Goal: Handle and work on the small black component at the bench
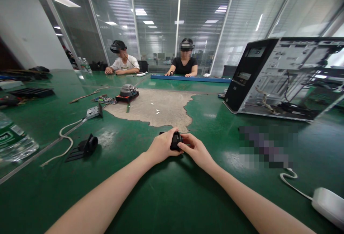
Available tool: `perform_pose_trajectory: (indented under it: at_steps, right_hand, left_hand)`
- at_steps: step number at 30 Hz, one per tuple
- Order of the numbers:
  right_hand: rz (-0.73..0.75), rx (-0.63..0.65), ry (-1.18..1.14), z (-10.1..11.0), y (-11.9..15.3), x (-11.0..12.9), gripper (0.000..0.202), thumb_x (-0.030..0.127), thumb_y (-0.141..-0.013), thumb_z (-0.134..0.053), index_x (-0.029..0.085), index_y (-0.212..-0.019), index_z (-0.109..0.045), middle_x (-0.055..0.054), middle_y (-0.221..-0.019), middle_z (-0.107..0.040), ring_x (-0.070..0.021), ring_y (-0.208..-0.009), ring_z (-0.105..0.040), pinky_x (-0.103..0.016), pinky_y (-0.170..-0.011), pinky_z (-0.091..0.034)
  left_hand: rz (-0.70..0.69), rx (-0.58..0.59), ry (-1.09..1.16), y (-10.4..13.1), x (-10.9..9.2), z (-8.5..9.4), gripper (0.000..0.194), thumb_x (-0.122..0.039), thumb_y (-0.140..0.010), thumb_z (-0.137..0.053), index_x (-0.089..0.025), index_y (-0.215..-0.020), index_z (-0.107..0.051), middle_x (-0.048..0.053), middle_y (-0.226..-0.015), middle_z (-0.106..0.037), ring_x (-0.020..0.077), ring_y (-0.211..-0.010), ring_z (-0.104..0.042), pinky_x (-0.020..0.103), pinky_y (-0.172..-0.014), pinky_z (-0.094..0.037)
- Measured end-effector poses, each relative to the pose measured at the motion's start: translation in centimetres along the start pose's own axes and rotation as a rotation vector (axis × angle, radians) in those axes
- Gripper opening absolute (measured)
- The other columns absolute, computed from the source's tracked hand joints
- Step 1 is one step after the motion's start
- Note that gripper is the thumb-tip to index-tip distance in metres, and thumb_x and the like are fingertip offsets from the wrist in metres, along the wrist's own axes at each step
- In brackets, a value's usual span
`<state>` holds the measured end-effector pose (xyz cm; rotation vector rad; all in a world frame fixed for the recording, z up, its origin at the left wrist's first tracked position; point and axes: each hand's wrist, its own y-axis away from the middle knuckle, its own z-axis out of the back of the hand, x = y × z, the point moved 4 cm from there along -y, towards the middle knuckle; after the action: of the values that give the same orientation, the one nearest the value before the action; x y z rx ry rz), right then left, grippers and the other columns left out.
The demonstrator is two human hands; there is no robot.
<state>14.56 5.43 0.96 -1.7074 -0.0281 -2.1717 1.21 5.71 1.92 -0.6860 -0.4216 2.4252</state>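
Observation:
Between my two hands, just above the green table, is a small black part (pixel 176 141) with a rounded top; its exact kind does not show. My left hand (pixel 162 147) wraps round its left side and underside. From the right, the thumb and fingers of my right hand (pixel 195 148) pinch its edge. Part of the black piece is hidden behind my fingers. To the left on the table lies another black plastic piece (pixel 85 147) with a round end and slats, apart from both hands.
An open computer case (pixel 249 76) stands at the right. A white charger (pixel 328 205) with a cord sits front right, a water bottle (pixel 16 139) at the left. Beyond my hands are a fan cooler (pixel 128 91) and a metal bracket (pixel 94 111). Two people sit across the table.

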Motion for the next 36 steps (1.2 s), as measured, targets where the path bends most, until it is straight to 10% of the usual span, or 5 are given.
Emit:
perform_pose_trajectory:
  at_steps: [36]
  right_hand:
    - [-0.024, -0.014, -0.11, -0.29, 0.16, 0.22, 0.029, 0.029, -0.073, -0.056, 0.02, -0.098, -0.047, -0.005, -0.1, -0.053, -0.0153, -0.086, -0.056, -0.03, -0.072, -0.05]
  left_hand:
    - [-0.022, 0.109, -0.066, -0.12, -1.02, 0.5, 0.059, -0.022, -0.063, -0.063, -0.023, -0.113, -0.032, 0.004, -0.112, -0.048, 0.0206, -0.097, -0.051, 0.031, -0.077, -0.043]
